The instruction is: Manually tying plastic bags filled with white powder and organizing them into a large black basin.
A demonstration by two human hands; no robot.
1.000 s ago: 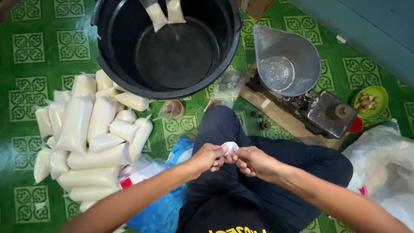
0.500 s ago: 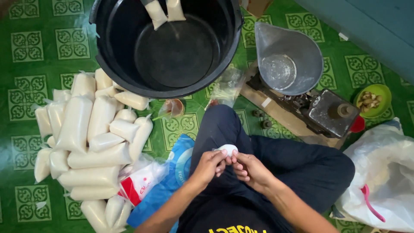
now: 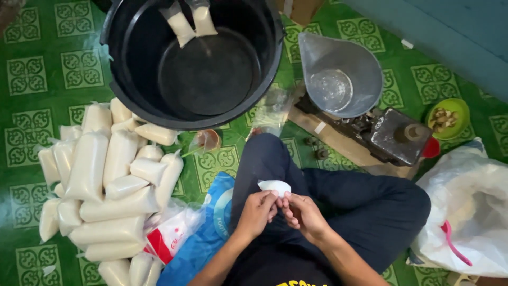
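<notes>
White and small, a plastic bag (image 3: 274,186) sits pinched between both hands above the person's lap; the left hand (image 3: 257,211) grips its near edge with thumb and fingers closed on it; the right hand (image 3: 302,213) does the same from the other side, fingertips touching the left's; the person sits cross-legged on a green patterned floor (image 3: 32,79) in dark trousers (image 3: 365,206). Just to the left lies a heap of filled bags (image 3: 103,180), long and cream-coloured, piled against each other; a blue bag (image 3: 203,241) and a red-and-white packet (image 3: 172,233) lie between the heap and the left knee. Ahead stands a big black tub (image 3: 132,100), with two more filled bags (image 3: 189,21) leaning on its far wall; to its right a grey scoop pan (image 3: 365,79) rests on a dark weighing scale (image 3: 394,135); a small green bowl (image 3: 461,108) sits beyond that; a large white plastic sack (image 3: 471,206) lies by the right knee.
</notes>
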